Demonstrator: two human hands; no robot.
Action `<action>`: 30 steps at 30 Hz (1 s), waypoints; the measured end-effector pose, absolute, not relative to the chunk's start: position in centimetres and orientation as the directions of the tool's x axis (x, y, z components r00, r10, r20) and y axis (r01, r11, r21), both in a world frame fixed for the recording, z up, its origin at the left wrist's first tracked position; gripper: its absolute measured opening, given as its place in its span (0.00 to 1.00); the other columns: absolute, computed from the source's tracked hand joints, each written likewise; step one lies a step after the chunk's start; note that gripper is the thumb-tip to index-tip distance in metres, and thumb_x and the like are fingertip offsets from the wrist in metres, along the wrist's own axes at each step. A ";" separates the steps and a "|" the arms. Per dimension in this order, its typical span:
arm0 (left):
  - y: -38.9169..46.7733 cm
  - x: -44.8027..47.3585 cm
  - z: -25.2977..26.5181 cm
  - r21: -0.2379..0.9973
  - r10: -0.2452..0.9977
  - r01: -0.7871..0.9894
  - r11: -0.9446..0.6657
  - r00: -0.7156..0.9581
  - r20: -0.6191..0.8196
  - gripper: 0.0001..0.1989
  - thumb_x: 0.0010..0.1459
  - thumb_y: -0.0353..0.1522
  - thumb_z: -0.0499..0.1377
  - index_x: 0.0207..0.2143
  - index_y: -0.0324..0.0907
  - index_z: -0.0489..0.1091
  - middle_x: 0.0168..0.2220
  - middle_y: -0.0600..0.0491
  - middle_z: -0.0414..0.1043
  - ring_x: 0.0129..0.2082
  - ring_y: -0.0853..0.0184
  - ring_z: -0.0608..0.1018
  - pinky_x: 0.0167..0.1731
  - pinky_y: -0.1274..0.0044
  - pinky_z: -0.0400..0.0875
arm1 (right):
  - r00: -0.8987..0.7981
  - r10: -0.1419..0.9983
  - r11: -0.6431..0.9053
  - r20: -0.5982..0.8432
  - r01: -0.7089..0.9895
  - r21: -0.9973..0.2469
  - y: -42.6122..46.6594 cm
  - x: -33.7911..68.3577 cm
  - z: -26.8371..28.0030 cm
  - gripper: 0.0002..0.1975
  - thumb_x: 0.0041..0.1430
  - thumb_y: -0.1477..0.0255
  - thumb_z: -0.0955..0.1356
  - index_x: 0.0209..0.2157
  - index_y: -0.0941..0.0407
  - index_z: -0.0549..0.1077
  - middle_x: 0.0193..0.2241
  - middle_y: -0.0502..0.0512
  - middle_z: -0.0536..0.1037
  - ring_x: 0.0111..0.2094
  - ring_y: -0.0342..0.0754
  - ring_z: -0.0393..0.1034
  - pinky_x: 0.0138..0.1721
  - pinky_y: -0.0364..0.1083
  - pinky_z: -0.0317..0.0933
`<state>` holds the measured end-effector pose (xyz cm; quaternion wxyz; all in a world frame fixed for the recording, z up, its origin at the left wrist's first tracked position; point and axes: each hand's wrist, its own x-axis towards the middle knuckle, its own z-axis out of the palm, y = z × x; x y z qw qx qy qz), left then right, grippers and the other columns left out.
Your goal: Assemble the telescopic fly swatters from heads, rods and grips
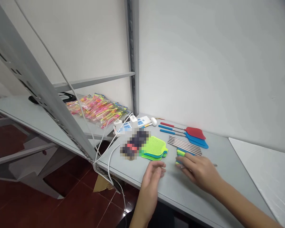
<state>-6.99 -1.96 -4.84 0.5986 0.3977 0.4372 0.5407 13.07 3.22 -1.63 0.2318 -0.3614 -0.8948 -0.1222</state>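
Note:
My left hand is over the table's front edge, fingers loosely curled and a little apart, with nothing seen in it. Just beyond it lies a stack of green and blue fly swatter heads. My right hand is closed at the green and blue handle grips, its fingertips pressed on one; the hand hides most of them. A metal rod end shows past the wrist. Behind that hand lies a row of metal rods. Farther back are a red fly swatter and blue fly swatters.
A blurred dark item lies left of the swatter heads. Behind it are power strips with white cables draping over the table edge. A white foam sheet is at right. A metal shelf post stands left, with bagged colourful items beyond.

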 end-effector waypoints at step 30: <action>12.4 3.4 1.7 0.436 0.710 0.570 -0.697 0.460 0.534 0.11 0.66 0.31 0.47 0.32 0.42 0.67 0.31 0.51 0.68 0.31 0.63 0.71 0.32 0.73 0.61 | -0.182 0.964 0.248 0.195 0.881 -0.403 10.3 21.8 -1.1 0.09 0.68 0.71 0.53 0.35 0.54 0.60 0.27 0.51 0.71 0.25 0.46 0.64 0.24 0.43 0.53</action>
